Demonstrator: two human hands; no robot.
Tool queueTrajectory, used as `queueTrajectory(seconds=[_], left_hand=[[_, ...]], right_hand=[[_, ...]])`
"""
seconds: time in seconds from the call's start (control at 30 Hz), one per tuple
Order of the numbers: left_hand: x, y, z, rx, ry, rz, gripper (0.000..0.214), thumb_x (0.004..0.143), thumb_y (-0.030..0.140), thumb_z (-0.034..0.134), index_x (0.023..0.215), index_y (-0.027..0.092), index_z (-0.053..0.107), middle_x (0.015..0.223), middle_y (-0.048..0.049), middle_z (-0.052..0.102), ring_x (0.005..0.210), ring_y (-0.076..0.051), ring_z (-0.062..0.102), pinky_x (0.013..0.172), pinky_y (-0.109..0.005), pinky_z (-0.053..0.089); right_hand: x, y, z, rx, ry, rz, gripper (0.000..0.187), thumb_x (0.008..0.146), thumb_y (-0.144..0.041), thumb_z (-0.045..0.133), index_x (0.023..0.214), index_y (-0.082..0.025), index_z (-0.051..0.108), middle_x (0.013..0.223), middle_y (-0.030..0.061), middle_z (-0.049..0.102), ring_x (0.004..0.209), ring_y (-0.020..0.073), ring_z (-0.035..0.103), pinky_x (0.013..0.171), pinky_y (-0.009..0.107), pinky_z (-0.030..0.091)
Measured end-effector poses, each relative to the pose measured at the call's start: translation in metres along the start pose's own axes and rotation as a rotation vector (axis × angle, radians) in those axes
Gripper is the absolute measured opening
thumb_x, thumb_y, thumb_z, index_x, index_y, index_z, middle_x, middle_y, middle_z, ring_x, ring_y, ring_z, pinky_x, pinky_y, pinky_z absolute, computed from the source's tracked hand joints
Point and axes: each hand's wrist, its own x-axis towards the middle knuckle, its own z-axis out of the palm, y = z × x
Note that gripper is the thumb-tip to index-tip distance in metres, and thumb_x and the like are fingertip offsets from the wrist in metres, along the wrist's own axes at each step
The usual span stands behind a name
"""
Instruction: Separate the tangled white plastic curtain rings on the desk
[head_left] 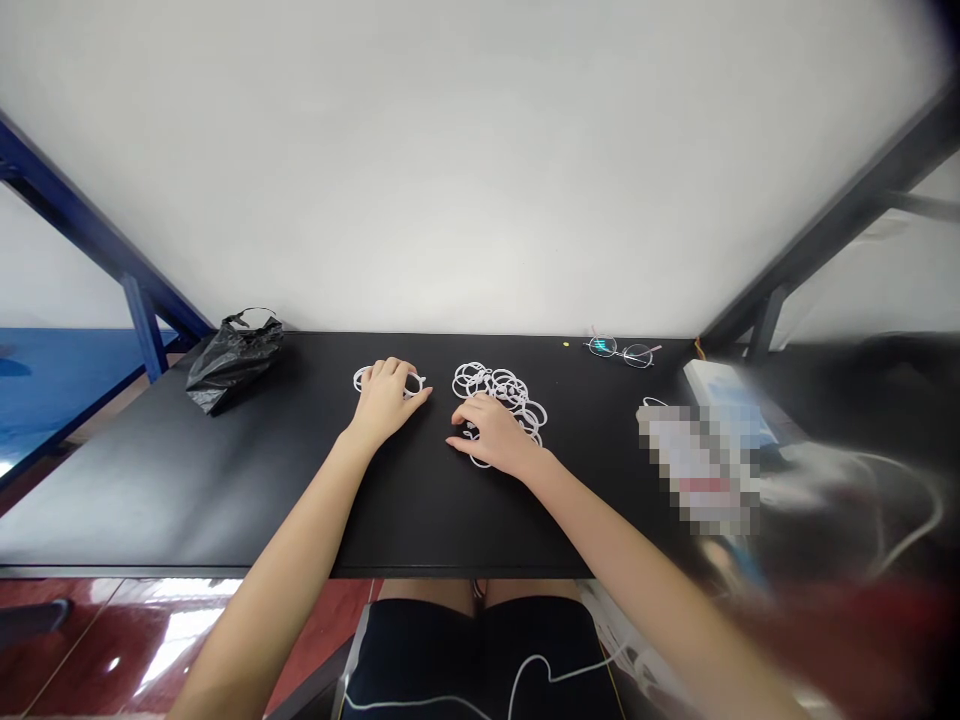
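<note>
- Many white rings (501,390) lay in an overlapping heap on the black bench (300,490), right of its middle, their lower part hidden by a hand.
- A few more, the loose rings (357,380), lay apart to the left, mostly covered; their number could not be told.
- The right hand (495,430) lay over the heap's near side, its grip half curled, thumb and forefinger parted with no ring seen pinched between the tips; what lay under the palm could not be seen.
- The left hand (384,395) rested over the loose rings, fingers bent, thumb stretched out sideways; whether its grip had closed on any could not be told.
- Tangling looked the likeliest trouble: with so many rings crossing, lifting one could have dragged others along, or a hard tug bent one.
- The bench top looked smooth, so a sideways push might have sent a ring sliding.
- Farther off, the glasses (619,352) lay near the wall, beyond the heap to the right; a wide sweep of the right arm could have knocked them.
- A black bag (232,362) stood well left, out of the way.
- A white cable (532,660) ran across the lap and could have snagged had the person shifted.
</note>
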Motion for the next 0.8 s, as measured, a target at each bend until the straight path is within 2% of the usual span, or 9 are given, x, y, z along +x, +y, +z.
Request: queueTrajectory(seconds=[0.2, 0.33, 0.6, 0.8], left_hand=[[-0.0013, -0.0040, 0.0057, 0.041, -0.042, -0.008, 0.025, 0.088, 0.040, 0.059, 0.099, 0.018, 0.061, 0.107, -0.0128, 0.063, 0.107, -0.033, 0.053, 0.094, -0.046, 0.036], [-0.0011, -0.0053, 0.0077, 0.048, -0.052, -0.011, 0.024, 0.089, 0.039, 0.056, 0.098, 0.017, 0.061, 0.106, -0.0128, 0.062, 0.107, -0.032, 0.054, 0.095, -0.047, 0.037], [-0.0011, -0.0028, 0.0072, 0.043, -0.058, 0.005, 0.020, 0.090, 0.035, 0.055, 0.098, 0.018, 0.062, 0.105, -0.0122, 0.062, 0.107, -0.032, 0.054, 0.097, -0.047, 0.036], [-0.0010, -0.0024, 0.0067, 0.043, -0.059, 0.011, 0.021, 0.090, 0.036, 0.055, 0.099, 0.018, 0.062, 0.106, -0.0124, 0.062, 0.107, -0.032, 0.054, 0.097, -0.047, 0.036]], right_hand=[[0.0000, -0.0001, -0.0007, 0.001, 0.051, -0.004, 0.017, 0.079, -0.021, 0.076, 0.082, -0.017, 0.059, 0.079, 0.0028, 0.064, 0.079, 0.0184, 0.057, 0.076, 0.030, 0.044], [-0.0011, 0.0011, 0.0006, -0.017, 0.032, 0.044, 0.017, 0.078, -0.022, 0.076, 0.084, -0.017, 0.061, 0.077, 0.0004, 0.063, 0.068, 0.0144, 0.057, 0.067, 0.026, 0.041], [-0.0012, -0.0004, 0.0002, -0.082, 0.020, 0.015, 0.018, 0.078, -0.023, 0.077, 0.084, -0.017, 0.062, 0.072, -0.0016, 0.064, 0.061, 0.0119, 0.054, 0.072, 0.027, 0.040], [-0.0015, -0.0036, -0.0001, -0.081, 0.023, 0.029, 0.016, 0.079, -0.024, 0.076, 0.084, -0.018, 0.062, 0.069, -0.0023, 0.066, 0.063, 0.0132, 0.058, 0.070, 0.026, 0.039]])
